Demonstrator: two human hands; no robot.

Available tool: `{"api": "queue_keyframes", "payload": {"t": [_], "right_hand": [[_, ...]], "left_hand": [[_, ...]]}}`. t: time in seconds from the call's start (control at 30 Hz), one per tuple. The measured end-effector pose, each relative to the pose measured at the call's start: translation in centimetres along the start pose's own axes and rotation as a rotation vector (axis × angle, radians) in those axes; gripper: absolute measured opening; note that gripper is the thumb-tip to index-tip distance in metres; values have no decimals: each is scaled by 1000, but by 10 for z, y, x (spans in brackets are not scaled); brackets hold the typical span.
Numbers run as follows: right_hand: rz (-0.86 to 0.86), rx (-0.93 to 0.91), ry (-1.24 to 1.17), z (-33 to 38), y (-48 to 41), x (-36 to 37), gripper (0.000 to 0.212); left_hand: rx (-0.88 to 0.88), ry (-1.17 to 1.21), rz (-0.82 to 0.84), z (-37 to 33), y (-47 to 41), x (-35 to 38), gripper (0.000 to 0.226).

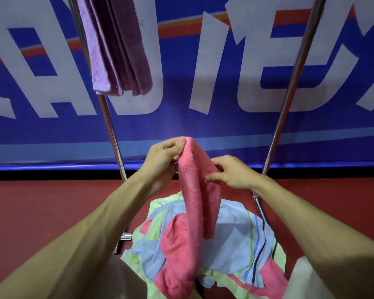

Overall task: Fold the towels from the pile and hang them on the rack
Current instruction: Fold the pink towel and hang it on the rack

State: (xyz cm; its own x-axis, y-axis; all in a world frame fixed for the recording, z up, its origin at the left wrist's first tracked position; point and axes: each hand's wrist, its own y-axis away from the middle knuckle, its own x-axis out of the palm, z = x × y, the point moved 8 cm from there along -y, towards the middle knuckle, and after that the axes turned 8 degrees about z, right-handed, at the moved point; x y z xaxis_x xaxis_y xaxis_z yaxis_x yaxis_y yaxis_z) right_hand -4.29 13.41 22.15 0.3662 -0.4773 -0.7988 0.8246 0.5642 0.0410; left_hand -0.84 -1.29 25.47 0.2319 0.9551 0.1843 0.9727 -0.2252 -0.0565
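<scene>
A pink towel [195,190] hangs lengthwise in front of me, lifted above the pile. My left hand [163,155] pinches its top corner. My right hand [232,172] grips its right edge a little lower. Its lower end droops onto the pile of towels [231,238] on the floor, where light blue, pale green and more pink cloth lie jumbled. A folded purple towel [117,50] hangs at the upper left on the metal rack [289,87], whose two slanted poles frame the view.
A blue banner [181,83] with large white letters stands right behind the rack. The floor [41,208] is dark red. The rack's lower joint [126,236] sits on the floor left of the pile.
</scene>
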Motion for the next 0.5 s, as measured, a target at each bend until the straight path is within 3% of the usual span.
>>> {"api": "queue_keyframes", "payload": {"t": [0.1,0.27,0.5], "right_hand": [[48,82,40,-15,-1,8,17],[112,215,143,-34,4,16,12],[95,266,212,-37,7,14,6]], "left_hand": [[23,144,-34,-9,1,-15,20],[48,393,-194,-8,4,-47,17],[99,721,-455,-3,18,-86,15]]}}
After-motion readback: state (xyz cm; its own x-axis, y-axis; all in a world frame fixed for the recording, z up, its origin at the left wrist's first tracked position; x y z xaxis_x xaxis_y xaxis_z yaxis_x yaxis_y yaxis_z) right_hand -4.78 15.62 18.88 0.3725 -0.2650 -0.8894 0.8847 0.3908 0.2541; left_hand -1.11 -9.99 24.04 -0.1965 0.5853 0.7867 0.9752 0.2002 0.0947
